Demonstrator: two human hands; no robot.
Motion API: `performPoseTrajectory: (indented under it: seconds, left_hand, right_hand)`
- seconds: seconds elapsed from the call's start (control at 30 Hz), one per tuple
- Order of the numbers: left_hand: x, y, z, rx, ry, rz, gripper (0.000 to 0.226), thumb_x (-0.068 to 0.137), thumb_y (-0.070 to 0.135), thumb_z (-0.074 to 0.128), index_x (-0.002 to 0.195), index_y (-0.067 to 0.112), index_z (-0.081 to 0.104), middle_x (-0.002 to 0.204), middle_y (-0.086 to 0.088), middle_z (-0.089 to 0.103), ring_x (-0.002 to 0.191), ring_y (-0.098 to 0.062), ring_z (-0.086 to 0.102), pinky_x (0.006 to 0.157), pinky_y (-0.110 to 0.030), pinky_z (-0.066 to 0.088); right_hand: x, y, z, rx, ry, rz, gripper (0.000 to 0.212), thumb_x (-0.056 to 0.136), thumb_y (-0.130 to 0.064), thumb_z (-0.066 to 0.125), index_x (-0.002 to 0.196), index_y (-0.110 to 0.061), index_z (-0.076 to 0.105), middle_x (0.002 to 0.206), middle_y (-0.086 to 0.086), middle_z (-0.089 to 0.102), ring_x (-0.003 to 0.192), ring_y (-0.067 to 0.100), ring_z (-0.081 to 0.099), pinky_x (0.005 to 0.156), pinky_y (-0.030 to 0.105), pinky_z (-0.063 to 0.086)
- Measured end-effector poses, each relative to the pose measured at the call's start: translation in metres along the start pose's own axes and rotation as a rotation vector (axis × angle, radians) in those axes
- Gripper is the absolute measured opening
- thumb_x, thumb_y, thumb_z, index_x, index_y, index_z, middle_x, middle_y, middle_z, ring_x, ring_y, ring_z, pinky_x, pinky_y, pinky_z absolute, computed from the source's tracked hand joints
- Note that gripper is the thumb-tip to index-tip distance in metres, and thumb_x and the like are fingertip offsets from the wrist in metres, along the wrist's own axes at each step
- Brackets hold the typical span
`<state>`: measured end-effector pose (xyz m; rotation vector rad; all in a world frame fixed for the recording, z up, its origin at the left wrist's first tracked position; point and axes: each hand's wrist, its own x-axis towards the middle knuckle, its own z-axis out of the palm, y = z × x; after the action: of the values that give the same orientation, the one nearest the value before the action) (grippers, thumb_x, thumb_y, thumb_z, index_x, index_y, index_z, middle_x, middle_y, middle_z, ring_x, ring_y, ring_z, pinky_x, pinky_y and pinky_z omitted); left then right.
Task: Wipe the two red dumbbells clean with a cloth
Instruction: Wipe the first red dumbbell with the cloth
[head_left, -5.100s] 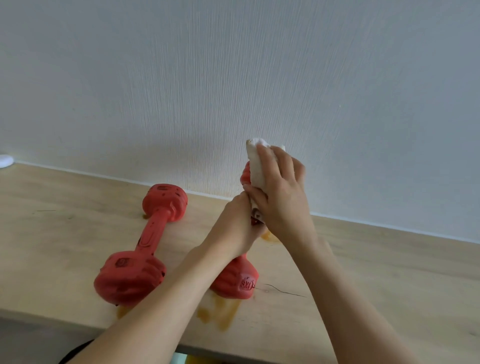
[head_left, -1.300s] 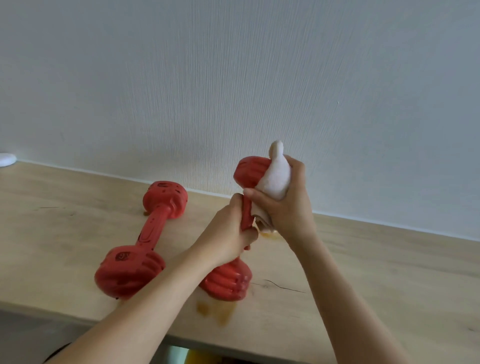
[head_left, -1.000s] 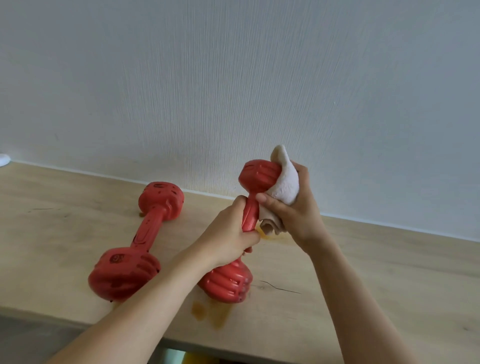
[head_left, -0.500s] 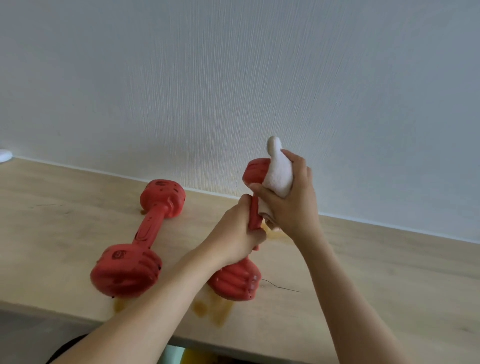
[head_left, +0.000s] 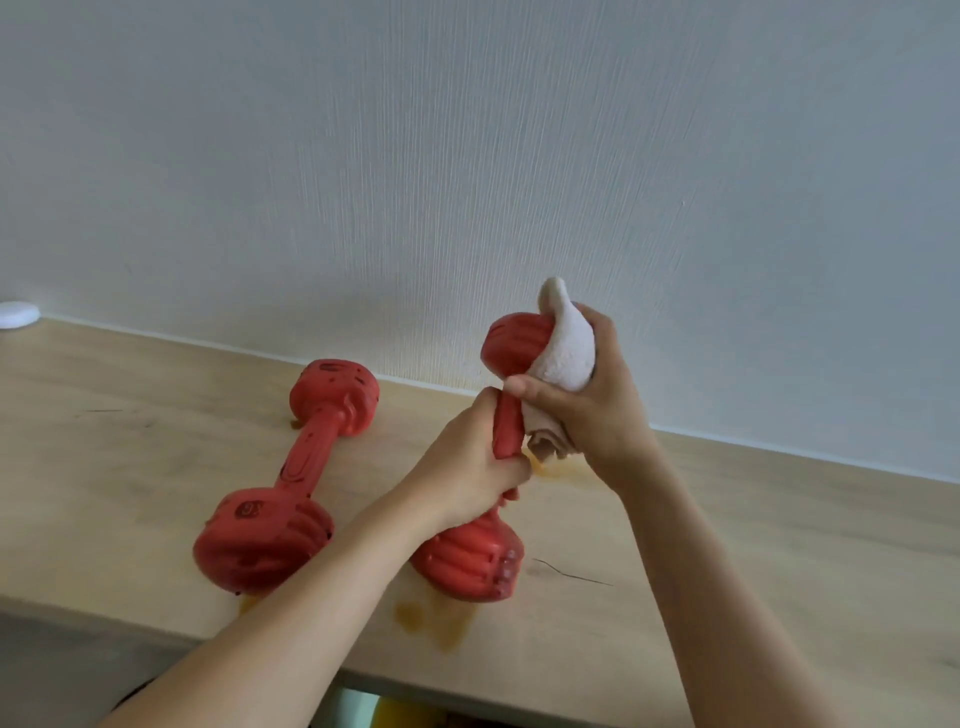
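Pale wall behind, worktop (head_left: 779, 545) stained: cloth (head_left: 569, 353) slid back off upper head of raised dumbbell (head_left: 506, 426)
Left hand (head_left: 467, 473) grip clamped on handle, right hand (head_left: 597, 410) clamped on cloth; second dumbbell (head_left: 306, 467) lying untouched, still to wipe

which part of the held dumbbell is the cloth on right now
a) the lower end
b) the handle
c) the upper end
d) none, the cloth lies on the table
c: the right hand presses the white cloth against the upper end of the held dumbbell, while the left hand grips its handle.

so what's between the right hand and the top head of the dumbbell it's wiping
In the head view, the white cloth lies between the right hand and the upper head of the held dumbbell. The left hand grips the handle bare.
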<state>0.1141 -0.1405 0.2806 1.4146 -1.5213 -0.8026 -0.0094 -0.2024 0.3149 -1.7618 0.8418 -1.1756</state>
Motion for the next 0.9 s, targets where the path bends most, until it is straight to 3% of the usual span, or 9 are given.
performPoseTrajectory:
  seconds: [0.1,0.2,0.37,0.47,0.57,0.7,0.8,0.9]
  left_hand:
    - [-0.001,0.002,-0.001,-0.005,-0.068,0.006,0.028,0.081,0.007,0.063,0.101,0.013,0.044,0.08,-0.003,0.053,0.052,-0.01,0.06,0.054,-0.029,0.052]
    - [0.0,0.004,-0.004,-0.076,-0.158,-0.006,0.031,0.082,0.007,0.065,0.105,0.014,0.045,0.076,-0.002,0.054,0.053,-0.009,0.058,0.056,-0.028,0.051]
    - [0.004,0.005,-0.009,-0.022,-0.184,-0.059,0.032,0.081,0.005,0.065,0.106,0.012,0.048,0.083,-0.003,0.059,0.058,-0.017,0.064,0.06,-0.031,0.055]
    - [0.002,0.008,-0.011,0.348,-0.06,-0.086,0.032,0.079,0.027,0.068,0.103,0.019,0.048,0.094,0.0,0.063,0.073,-0.019,0.066,0.072,-0.038,0.054]
    - [-0.005,0.015,-0.002,0.669,0.047,-0.067,0.028,0.086,0.032,0.058,0.1,0.016,0.04,0.092,0.001,0.055,0.08,-0.026,0.06,0.067,-0.038,0.046]
    - [-0.005,0.013,0.005,0.691,0.091,-0.063,0.022,0.091,0.026,0.053,0.094,0.017,0.033,0.083,0.0,0.051,0.071,-0.027,0.053,0.062,-0.038,0.042]
    - [0.0,0.008,-0.006,0.564,0.028,-0.113,0.023,0.087,0.027,0.058,0.099,0.018,0.04,0.09,-0.003,0.057,0.076,-0.026,0.061,0.07,-0.044,0.052]
    - [-0.003,0.007,-0.011,0.36,0.016,-0.104,0.024,0.084,0.024,0.062,0.102,0.018,0.047,0.087,0.0,0.059,0.07,-0.02,0.066,0.068,-0.043,0.057]
  right_hand:
    - [-0.005,0.018,-0.015,0.334,-0.123,0.061,0.096,0.057,-0.019,0.084,0.137,-0.018,0.031,0.118,0.01,0.054,0.089,0.022,0.066,0.066,0.049,0.054]
    - [-0.005,0.023,-0.014,0.409,-0.109,0.057,0.105,0.052,-0.025,0.091,0.138,-0.016,0.032,0.121,0.014,0.049,0.101,0.023,0.06,0.072,0.038,0.053]
    - [-0.015,0.006,-0.009,0.322,0.034,0.098,0.073,0.062,0.0,0.083,0.12,-0.018,0.043,0.092,0.002,0.062,0.057,0.019,0.065,0.04,0.036,0.05]
    - [-0.014,0.01,-0.003,0.125,0.214,0.12,0.071,0.054,-0.021,0.091,0.109,-0.03,0.047,0.098,0.004,0.064,0.073,0.032,0.068,0.055,0.044,0.055]
    - [-0.014,0.01,0.003,-0.13,0.335,0.093,0.069,0.05,-0.029,0.09,0.104,-0.032,0.047,0.108,0.003,0.059,0.095,0.021,0.062,0.081,0.045,0.054]
    - [-0.014,0.006,0.008,-0.168,0.326,0.047,0.07,0.053,-0.028,0.09,0.107,-0.029,0.046,0.113,0.002,0.056,0.097,0.015,0.059,0.086,0.043,0.051]
    - [-0.012,0.013,0.004,-0.048,0.21,0.097,0.076,0.051,-0.032,0.091,0.111,-0.033,0.046,0.112,0.007,0.059,0.087,0.025,0.065,0.068,0.044,0.056]
    - [-0.013,0.019,0.001,0.336,0.002,0.145,0.078,0.06,-0.011,0.084,0.121,-0.029,0.039,0.099,0.02,0.059,0.049,0.033,0.058,0.042,0.036,0.048]
